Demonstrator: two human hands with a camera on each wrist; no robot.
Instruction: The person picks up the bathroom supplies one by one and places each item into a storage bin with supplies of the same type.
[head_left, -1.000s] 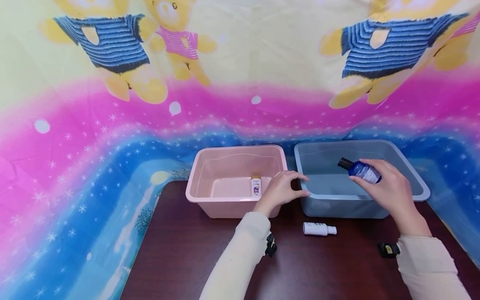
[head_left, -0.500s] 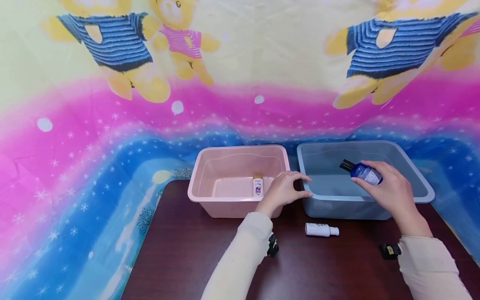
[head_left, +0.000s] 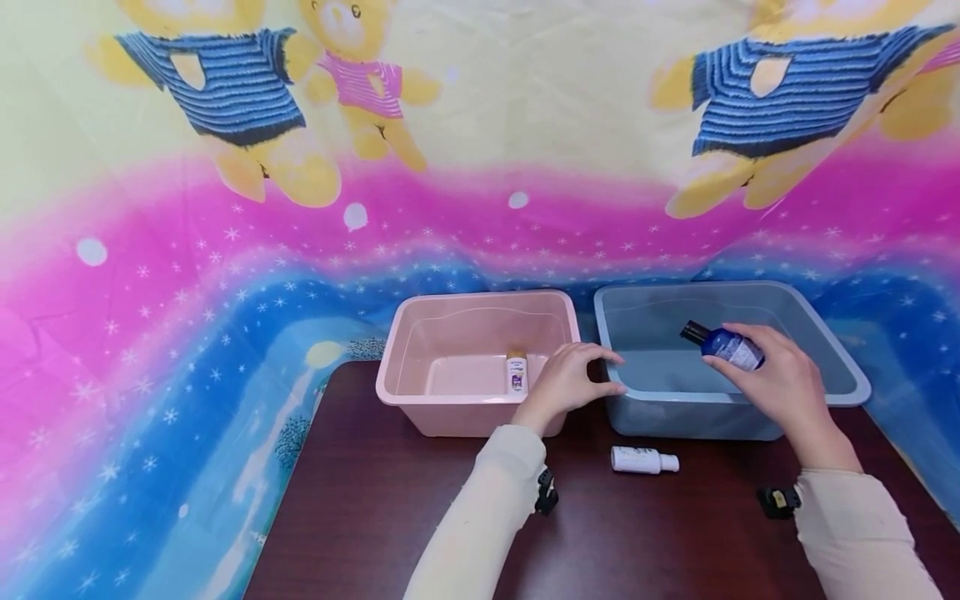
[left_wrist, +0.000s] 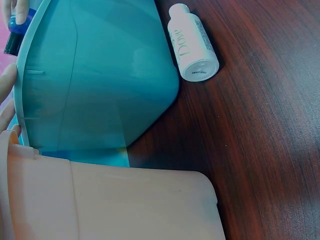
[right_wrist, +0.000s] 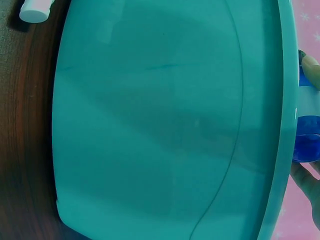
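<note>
My right hand (head_left: pixel 787 379) pinches a small blue bottle (head_left: pixel 735 348) with a black cap and a pale label between thumb and fingers. The bottle tilts over the blue-grey bin (head_left: pixel 686 417), its cap pointing left and up. In the right wrist view the bottle's blue body (right_wrist: pixel 307 142) shows past the bin's rim. My left hand (head_left: pixel 566 379) reaches across the right end of the pink bin (head_left: pixel 450 417), thumb and fingers spread apart, fingertips right at the blue-grey bin's left rim. In the left wrist view, those fingers (left_wrist: pixel 7 82) are partly cut off by the frame edge.
A white bottle (head_left: pixel 643 460) lies on its side on the dark wooden table (head_left: pixel 600 533) before the blue-grey bin. Inside the pink bin is a white bottle with a gold cap (head_left: pixel 517 371). A printed teddy-bear cloth (head_left: pixel 480 208) hangs behind the bins.
The view has shifted slightly, so the bins and hands appear a little farther right than a second ago. Both hands keep nearly the same pose, the blue bottle still held over the bin.
</note>
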